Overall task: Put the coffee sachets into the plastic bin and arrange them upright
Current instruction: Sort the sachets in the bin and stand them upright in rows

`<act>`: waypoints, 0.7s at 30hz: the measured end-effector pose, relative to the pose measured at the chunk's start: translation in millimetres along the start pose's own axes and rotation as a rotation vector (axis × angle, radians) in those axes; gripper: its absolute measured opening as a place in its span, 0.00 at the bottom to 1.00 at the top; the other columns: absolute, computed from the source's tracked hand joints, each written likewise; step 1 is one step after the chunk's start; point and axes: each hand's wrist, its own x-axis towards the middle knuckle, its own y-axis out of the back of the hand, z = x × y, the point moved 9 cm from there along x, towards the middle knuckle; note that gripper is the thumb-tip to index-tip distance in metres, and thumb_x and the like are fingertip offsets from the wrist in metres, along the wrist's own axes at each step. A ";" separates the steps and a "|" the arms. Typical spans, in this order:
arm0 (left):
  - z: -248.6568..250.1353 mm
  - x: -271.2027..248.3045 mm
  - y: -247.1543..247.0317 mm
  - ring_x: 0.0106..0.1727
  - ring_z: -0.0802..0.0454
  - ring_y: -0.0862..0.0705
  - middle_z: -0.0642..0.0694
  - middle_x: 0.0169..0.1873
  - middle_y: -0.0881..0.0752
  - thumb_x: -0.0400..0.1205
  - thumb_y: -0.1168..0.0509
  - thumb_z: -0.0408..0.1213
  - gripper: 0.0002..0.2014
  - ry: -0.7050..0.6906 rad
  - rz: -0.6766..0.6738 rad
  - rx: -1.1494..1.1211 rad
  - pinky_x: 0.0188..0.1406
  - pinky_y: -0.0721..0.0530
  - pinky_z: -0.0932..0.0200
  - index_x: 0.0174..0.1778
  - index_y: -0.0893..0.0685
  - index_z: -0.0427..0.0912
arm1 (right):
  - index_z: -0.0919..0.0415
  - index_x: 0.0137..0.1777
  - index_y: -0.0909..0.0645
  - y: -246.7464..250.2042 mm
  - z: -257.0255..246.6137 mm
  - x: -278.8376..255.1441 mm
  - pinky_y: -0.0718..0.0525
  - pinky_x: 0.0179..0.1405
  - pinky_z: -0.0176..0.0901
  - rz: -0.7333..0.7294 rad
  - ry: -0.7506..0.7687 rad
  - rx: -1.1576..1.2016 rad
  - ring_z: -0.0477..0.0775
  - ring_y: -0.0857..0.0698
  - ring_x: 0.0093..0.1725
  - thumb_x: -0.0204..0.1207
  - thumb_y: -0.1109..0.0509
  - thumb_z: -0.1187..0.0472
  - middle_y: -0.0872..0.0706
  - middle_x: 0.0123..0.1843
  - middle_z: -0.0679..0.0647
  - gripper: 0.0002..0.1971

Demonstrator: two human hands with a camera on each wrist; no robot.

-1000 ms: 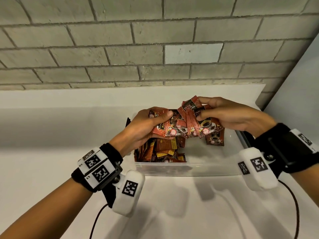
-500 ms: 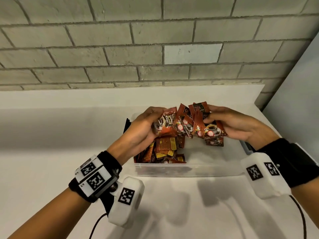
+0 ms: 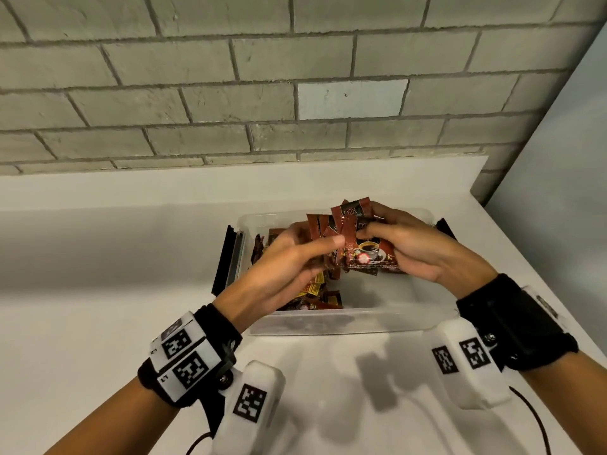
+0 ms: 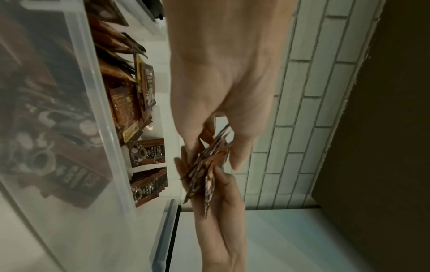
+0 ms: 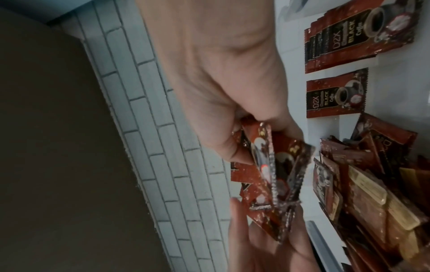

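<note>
Fingers (image 3: 323, 243) of both hands curl around 1 fanned bunch of coffee sachets (image 3: 356, 244), held above the plastic bin (image 3: 328, 323) on a white counter (image 3: 98, 290) below a grey brick wall (image 3: 230, 93). The left hand (image 3: 282, 270) grips from 9 o'clock, the right hand (image 3: 414, 247) from 3 o'clock. More sachets (image 3: 315, 290) fill the bin's 9 o'clock side.

Left hand (image 4: 223, 77) reaches down the frame, its fingers pinching a fanned bunch of coffee sachets (image 4: 204, 165), and the right hand (image 4: 221, 211) grips the same bunch from below. Alongside, the clear plastic bin (image 4: 102, 117) holds more sachets (image 4: 130, 103), some upright.
</note>
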 end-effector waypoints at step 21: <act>-15.5 4.5 -33.8 0.59 0.48 0.14 0.39 0.57 0.15 0.85 0.45 0.24 0.15 -0.053 -0.088 0.009 0.57 0.14 0.44 0.67 0.24 0.36 | 0.28 0.76 0.42 -50.0 -39.5 -26.0 0.31 0.73 0.45 0.115 0.536 -0.798 0.51 0.37 0.79 0.72 0.33 0.36 0.50 0.81 0.40 0.33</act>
